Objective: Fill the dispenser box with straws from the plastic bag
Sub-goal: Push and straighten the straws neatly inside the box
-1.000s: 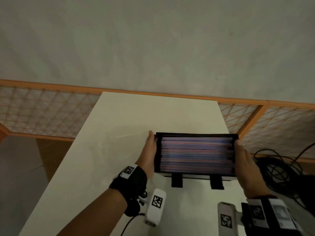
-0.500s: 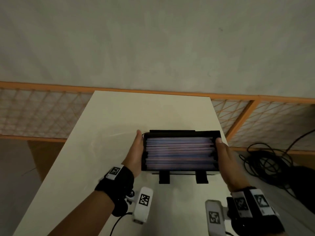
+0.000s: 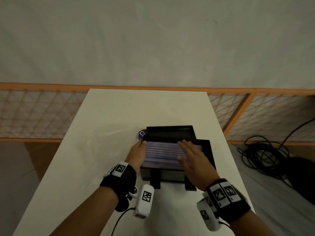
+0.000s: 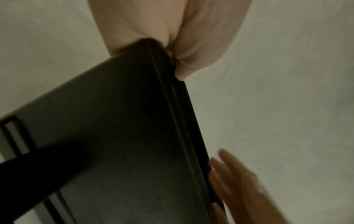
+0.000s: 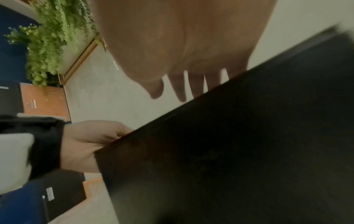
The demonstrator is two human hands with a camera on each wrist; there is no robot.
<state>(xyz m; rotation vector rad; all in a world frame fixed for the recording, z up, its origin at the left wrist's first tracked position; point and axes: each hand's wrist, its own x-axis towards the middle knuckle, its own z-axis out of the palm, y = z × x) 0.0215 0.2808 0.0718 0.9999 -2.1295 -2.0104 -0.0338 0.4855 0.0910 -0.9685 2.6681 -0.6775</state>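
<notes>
A black dispenser box (image 3: 170, 175) stands on the white table (image 3: 119, 108), packed with purple and pink straws (image 3: 162, 154). My left hand (image 3: 137, 155) grips the box's left end, thumb over the rim. My right hand (image 3: 190, 159) lies flat above the straws with straight fingers; blur hides whether it touches them. The left wrist view shows the box's side (image 4: 124, 136), my left hand (image 4: 172, 30) and the right hand's fingers (image 4: 235, 178). The right wrist view shows my right hand (image 5: 182, 37) over the box (image 5: 229, 151). A clear plastic bag (image 3: 109, 138) lies left of the box.
A black lid (image 3: 170, 133) lies just behind the box, next to the bag's purple label (image 3: 142, 133). An orange mesh fence (image 3: 34, 113) runs behind the table. Black cables (image 3: 265, 154) lie on the floor to the right.
My right hand has let go of the box's right end and moved over the straws. The left hand keeps its grip on the left end.
</notes>
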